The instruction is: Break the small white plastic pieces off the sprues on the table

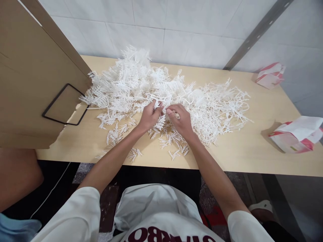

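A big heap of white plastic comb-like sprues (141,84) covers the middle of a light wooden table (252,151). My left hand (149,117) and my right hand (181,120) meet at the heap's near edge, fingers pinched together on one white sprue piece (163,107) between them. Small broken-off white clusters (116,134) lie scattered in front of my hands, toward the table's near edge.
A large cardboard box (32,84) with a black-outlined handle hole stands at the left, over the table's corner. Two red-and-white paper bags (297,134) (270,74) lie at the right. A tiled wall runs behind, and a metal rail (254,33) slants at the upper right.
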Tool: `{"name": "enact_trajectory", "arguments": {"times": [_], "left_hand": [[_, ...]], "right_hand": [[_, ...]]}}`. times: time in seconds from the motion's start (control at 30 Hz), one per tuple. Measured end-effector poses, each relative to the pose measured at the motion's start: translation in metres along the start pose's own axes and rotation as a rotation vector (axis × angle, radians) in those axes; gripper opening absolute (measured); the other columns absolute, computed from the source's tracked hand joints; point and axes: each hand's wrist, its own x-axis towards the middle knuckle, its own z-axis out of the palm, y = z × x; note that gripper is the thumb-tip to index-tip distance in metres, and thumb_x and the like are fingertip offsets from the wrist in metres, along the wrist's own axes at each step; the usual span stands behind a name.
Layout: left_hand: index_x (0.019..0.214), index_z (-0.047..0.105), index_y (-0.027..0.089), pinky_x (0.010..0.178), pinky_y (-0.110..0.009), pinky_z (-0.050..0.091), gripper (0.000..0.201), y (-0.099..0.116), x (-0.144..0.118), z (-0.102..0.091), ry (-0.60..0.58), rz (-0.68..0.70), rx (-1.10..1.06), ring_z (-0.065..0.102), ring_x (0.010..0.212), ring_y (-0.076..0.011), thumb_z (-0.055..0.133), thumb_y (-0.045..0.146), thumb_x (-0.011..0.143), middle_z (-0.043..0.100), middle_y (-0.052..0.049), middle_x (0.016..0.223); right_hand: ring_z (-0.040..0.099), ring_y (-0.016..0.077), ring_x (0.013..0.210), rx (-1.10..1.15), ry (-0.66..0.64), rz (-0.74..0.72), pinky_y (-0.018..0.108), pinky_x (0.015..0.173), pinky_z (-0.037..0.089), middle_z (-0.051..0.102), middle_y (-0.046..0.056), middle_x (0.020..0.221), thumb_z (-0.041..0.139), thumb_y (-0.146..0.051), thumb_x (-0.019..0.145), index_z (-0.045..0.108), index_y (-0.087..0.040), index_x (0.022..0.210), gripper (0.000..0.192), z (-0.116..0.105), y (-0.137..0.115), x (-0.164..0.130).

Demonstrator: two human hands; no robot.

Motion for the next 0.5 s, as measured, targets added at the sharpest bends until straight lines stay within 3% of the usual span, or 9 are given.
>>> {"name": "enact_trajectory", "arguments": {"times": [0.2, 0.3, 0.37, 0.5], "left_hand": [[0.08, 0.052, 0.018, 0.063, -0.023, 0.039, 0.024, 0.001, 0.001, -0.003, -0.136, 0.105, 0.117, 0.05, 0.066, -0.0109, 0.047, 0.038, 0.091, 0.057, 0.001, 0.071], [0.077, 0.051, 0.018, 0.063, -0.024, 0.04, 0.025, 0.004, 0.001, -0.002, -0.185, 0.08, 0.125, 0.051, 0.066, -0.0119, 0.045, 0.038, 0.091, 0.057, 0.0, 0.07], [0.075, 0.048, 0.018, 0.061, -0.024, 0.038, 0.024, 0.006, -0.001, 0.001, -0.157, 0.057, 0.175, 0.05, 0.063, -0.0122, 0.046, 0.036, 0.091, 0.056, 0.0, 0.068], [0.075, 0.047, 0.019, 0.056, -0.026, 0.032, 0.014, 0.009, -0.008, 0.008, -0.036, 0.04, 0.346, 0.046, 0.056, -0.0124, 0.048, 0.025, 0.088, 0.053, 0.001, 0.062]], "right_hand": [[0.054, 0.0094, 0.062, 0.048, -0.157, 0.124, 0.023, 0.059, 0.043, 0.063, -0.002, 0.075, 0.051, -0.043, 0.091, 0.061, -0.019, 0.09, 0.026, 0.002, 0.002, -0.001], [0.049, 0.0085, 0.054, -0.018, -0.232, 0.081, 0.023, 0.054, 0.037, 0.057, -0.004, 0.063, 0.048, -0.032, 0.091, 0.058, -0.019, 0.077, 0.021, 0.001, 0.002, -0.001], [0.045, 0.0089, 0.053, -0.147, -0.186, -0.013, 0.023, 0.054, 0.033, 0.053, -0.005, 0.058, 0.047, -0.023, 0.088, 0.052, -0.02, 0.067, 0.021, 0.003, 0.001, -0.001], [0.041, 0.0115, 0.054, -0.504, 0.069, -0.257, 0.027, 0.058, 0.031, 0.049, -0.003, 0.056, 0.046, -0.014, 0.083, 0.043, -0.022, 0.062, 0.022, 0.013, 0.0, -0.004]]}}
